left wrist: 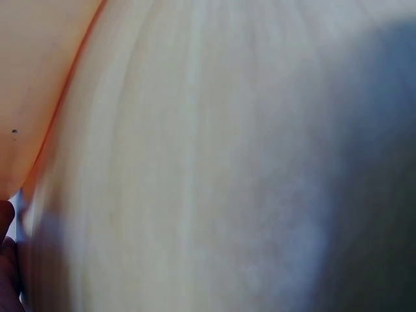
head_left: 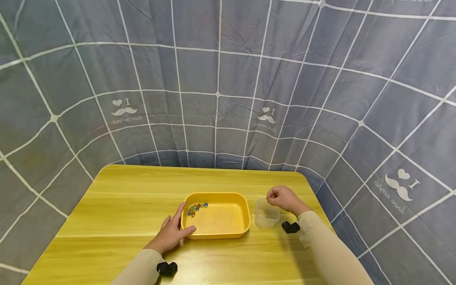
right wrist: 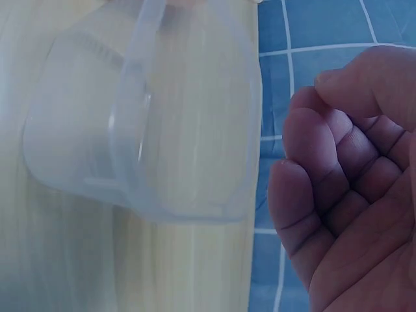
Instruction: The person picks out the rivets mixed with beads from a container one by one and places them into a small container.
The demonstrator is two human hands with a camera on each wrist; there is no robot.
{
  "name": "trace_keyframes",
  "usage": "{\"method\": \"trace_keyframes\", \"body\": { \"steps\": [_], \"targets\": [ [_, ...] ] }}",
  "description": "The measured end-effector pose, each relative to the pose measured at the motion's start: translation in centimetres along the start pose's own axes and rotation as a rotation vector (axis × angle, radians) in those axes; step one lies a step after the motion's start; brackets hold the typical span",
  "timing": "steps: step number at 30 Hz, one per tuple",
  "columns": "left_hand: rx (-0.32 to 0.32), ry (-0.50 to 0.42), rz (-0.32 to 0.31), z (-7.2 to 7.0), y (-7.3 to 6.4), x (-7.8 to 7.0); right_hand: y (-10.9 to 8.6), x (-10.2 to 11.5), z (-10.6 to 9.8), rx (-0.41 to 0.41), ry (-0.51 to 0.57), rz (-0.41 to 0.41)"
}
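A yellow plastic tray (head_left: 228, 234) sits on the table, with several colourful glass marbles (head_left: 197, 207) gathered at its far left. My left hand (head_left: 171, 233) holds the tray's near left corner, the thumb over the rim and the fingers along the left side. Only fingertips (left wrist: 8, 260) show beside the tray wall (left wrist: 32, 84) in the left wrist view. Right of the tray stands a clear plastic container (head_left: 267, 221). My right hand (head_left: 285, 199) is above its far right rim, thumb against the curled fingers. No object shows between these fingers (right wrist: 311, 140) in the right wrist view.
The wood-grain table (head_left: 135, 198) has rounded far corners. A grey curtain (head_left: 199, 111) with white grid lines hangs behind it and along both sides. A black wrist device (head_left: 290, 227) sits by the right sleeve, another device (head_left: 167, 269) by the left.
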State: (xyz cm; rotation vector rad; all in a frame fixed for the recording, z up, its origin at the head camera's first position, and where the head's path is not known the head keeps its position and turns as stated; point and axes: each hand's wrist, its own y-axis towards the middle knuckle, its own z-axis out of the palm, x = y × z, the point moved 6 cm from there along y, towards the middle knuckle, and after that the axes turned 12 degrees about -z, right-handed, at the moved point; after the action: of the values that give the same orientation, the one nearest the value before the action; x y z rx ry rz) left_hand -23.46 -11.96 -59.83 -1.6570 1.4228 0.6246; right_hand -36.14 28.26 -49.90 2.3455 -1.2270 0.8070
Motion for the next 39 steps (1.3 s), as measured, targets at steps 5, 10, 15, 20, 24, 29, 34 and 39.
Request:
{"method": "trace_keyframes", "body": {
  "steps": [5,10,15,20,24,29,34,39],
  "targets": [
    [0.002,0.003,0.004,0.0,0.1,0.0,-0.5,-0.5,0.0,-0.017,0.016,0.0],
    [0.003,0.0,-0.011,0.0,-0.1,0.0,-0.9,-0.7,0.2,-0.017,0.032,0.005],
    [0.003,-0.004,-0.018,0.1,-0.1,0.2,-1.2,-0.7,0.3,-0.012,0.021,0.005],
    [0.002,-0.006,-0.01,0.1,0.0,0.3,-1.2,-0.5,0.3,-0.013,0.019,0.004],
    [-0.002,-0.006,-0.001,0.1,0.1,0.3,-1.2,-0.3,0.3,-0.015,0.015,-0.006],
    [0.0,-0.007,-0.001,0.1,0.1,0.4,-1.1,-0.1,0.4,-0.012,0.016,-0.003],
    [0.002,-0.015,0.005,0.1,0.0,0.3,-1.1,0.0,0.4,-0.016,0.019,0.001],
    [0.002,-0.013,0.008,0.0,0.0,0.3,-1.1,0.2,0.4,-0.016,0.022,0.004]
  ]
}}
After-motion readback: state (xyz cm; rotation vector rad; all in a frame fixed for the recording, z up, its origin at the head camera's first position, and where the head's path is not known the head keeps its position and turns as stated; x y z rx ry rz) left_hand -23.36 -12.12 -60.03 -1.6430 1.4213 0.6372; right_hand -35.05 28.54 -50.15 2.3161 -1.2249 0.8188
